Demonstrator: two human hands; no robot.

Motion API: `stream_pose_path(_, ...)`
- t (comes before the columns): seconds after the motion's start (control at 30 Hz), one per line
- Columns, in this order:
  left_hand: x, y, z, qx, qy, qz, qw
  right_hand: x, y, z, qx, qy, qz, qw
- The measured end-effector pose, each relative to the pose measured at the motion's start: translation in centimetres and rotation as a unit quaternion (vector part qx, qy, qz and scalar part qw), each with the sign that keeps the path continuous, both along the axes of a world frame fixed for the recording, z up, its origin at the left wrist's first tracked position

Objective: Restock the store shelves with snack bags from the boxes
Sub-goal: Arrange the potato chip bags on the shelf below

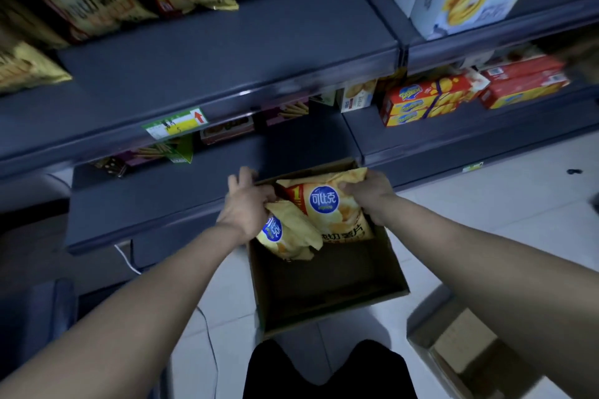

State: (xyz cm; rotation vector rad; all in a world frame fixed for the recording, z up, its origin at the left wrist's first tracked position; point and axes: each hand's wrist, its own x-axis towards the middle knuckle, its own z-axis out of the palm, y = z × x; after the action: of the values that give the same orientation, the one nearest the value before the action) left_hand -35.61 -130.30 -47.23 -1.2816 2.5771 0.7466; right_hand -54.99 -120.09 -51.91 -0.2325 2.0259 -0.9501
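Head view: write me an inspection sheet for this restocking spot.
Surface: pale tiled floor.
Job's things: left chip bag and right chip bag at the far end of the open cardboard box; shelved chip bags on the upper shelf.
Clutter: second open box at lower right.
Grips: left grip holds the left chip bag's top; right grip holds the right chip bag's top.
Cables: white cable by the shelf base.
Surroundings: biscuit boxes on the right-hand shelving.

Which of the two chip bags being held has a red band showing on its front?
The farther bag, gripped by the right hand; the nearer bag in the left hand shows only yellow and a blue logo.
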Motion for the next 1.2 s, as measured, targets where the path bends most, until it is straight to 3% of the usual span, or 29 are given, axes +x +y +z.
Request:
stream_pose_path(0.23,1.7,-0.8,9.8,0.166,0.164,0.153,0.96,-1.8,1.1,9.9,-0.111,0.01,-0.075,0.991)
stream_pose_path(0.47,3.6,-2.1,18.7,0.221,0.22,0.193,0.93,-1.7,1.6,23.9,-0.202,0.011,-0.078,0.976)
stream_pose_path(0.6,4.6,-2.7,24.0,0.202,0.273,0.214,0.916,-1.1,0.5,29.4,-0.25,0.02,-0.061,0.966)
stream_pose_path(1.0,10.5,-7.0,28.1,0.129,0.239,0.26,0.927,1.9,-5.3,33.4,-0.283,0.071,-0.016,0.956)
stream_pose_path(1.2,12.6,-10.6,28.2,0.123,0.271,0.282,0.912,3.6,-10.2,32.7,-0.282,0.07,-0.025,0.957)
